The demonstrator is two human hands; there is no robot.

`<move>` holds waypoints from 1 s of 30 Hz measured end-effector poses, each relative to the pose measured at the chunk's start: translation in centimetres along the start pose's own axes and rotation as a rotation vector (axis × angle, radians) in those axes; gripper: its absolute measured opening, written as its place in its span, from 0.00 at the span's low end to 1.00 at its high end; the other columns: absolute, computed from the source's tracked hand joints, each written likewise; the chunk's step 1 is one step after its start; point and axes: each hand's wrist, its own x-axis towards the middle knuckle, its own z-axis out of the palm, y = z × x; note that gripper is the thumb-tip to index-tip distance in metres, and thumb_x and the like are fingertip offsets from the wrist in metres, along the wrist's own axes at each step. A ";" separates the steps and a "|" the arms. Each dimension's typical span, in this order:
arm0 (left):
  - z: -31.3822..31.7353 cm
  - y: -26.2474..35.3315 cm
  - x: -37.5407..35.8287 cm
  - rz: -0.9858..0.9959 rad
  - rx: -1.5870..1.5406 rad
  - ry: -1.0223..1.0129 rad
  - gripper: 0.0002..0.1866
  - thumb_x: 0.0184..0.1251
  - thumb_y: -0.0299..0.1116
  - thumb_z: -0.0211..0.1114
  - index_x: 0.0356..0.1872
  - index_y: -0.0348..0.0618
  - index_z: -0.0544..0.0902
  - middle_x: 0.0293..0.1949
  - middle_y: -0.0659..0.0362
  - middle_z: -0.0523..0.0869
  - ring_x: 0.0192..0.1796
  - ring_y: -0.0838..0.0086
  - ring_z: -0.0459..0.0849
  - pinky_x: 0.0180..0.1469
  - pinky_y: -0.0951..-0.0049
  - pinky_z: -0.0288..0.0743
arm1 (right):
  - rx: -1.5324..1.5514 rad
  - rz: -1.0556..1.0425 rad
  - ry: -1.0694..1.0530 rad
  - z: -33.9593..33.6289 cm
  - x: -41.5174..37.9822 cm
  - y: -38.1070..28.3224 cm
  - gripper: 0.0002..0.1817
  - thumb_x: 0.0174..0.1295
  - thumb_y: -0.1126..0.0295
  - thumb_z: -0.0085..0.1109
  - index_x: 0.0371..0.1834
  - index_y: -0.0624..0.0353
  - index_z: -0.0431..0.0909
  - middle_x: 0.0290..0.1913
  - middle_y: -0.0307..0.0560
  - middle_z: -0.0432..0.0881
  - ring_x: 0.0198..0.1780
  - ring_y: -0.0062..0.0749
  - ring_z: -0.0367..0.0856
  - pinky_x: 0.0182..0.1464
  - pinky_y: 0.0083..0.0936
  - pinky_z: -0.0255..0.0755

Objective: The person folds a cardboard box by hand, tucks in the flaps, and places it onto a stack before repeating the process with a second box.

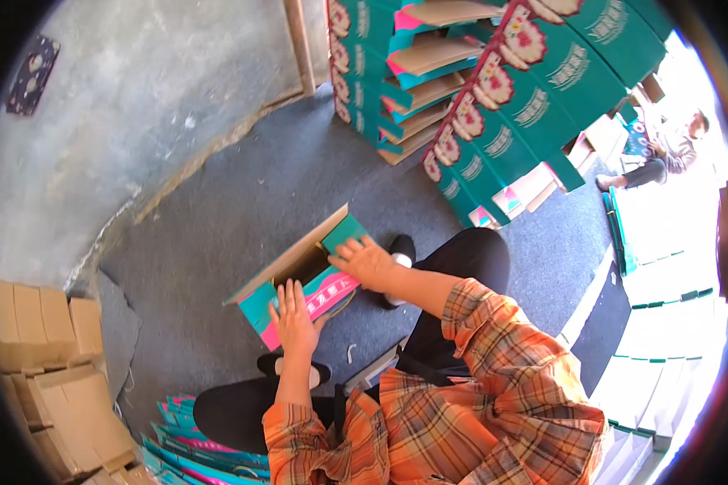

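An upright green and pink cardboard box [322,297] stands between my knees, its top partly open and a brown flap raised along the far side. My left hand [296,320] lies on the near edge at the box's left part, fingers spread over the rim. At the right end, my right hand [366,263] rests on a green end flap, with its fingertips bent over it. A thin cord handle [344,305] hangs at the near side. The inside of the box is dark and mostly hidden.
Stacked green boxes [526,121] rise ahead on the right. Brown cardboard [77,412] is piled at the lower left, beside flattened green sheets [194,440]. Another person [671,153] sits at the far right. A concrete wall [162,89] borders the left.
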 end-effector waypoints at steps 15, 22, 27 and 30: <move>0.1 -1.2 -0.2 0.037 -0.024 -0.007 0.53 0.46 0.50 0.77 0.72 0.38 0.60 0.74 0.50 0.61 0.77 0.57 0.55 0.73 0.43 0.46 | -0.075 -0.050 -0.185 -2.2 0.7 -1.3 0.28 0.47 0.63 0.68 0.55 0.52 0.76 0.49 0.38 0.76 0.54 0.31 0.73 0.48 0.35 0.68; -1.7 -1.8 0.1 0.007 -0.081 -0.030 0.53 0.46 0.49 0.77 0.73 0.41 0.59 0.75 0.48 0.58 0.78 0.52 0.50 0.74 0.40 0.41 | -0.143 -0.056 -0.145 -3.9 1.8 -1.0 0.28 0.44 0.62 0.70 0.53 0.53 0.77 0.49 0.37 0.77 0.54 0.32 0.72 0.47 0.35 0.68; -3.4 -1.4 -0.1 -0.040 -0.055 0.126 0.49 0.51 0.48 0.74 0.73 0.45 0.60 0.75 0.49 0.57 0.77 0.48 0.48 0.73 0.39 0.42 | -0.232 -0.028 -0.126 -7.5 2.6 2.5 0.28 0.44 0.62 0.71 0.52 0.52 0.77 0.49 0.37 0.76 0.54 0.31 0.73 0.46 0.36 0.68; -3.2 -1.8 0.0 -0.071 -0.143 0.320 0.45 0.55 0.45 0.72 0.72 0.43 0.62 0.74 0.48 0.58 0.77 0.47 0.50 0.73 0.40 0.43 | -0.295 0.041 -0.133 -10.5 2.1 5.8 0.27 0.46 0.62 0.71 0.53 0.52 0.77 0.48 0.35 0.77 0.55 0.31 0.72 0.47 0.35 0.66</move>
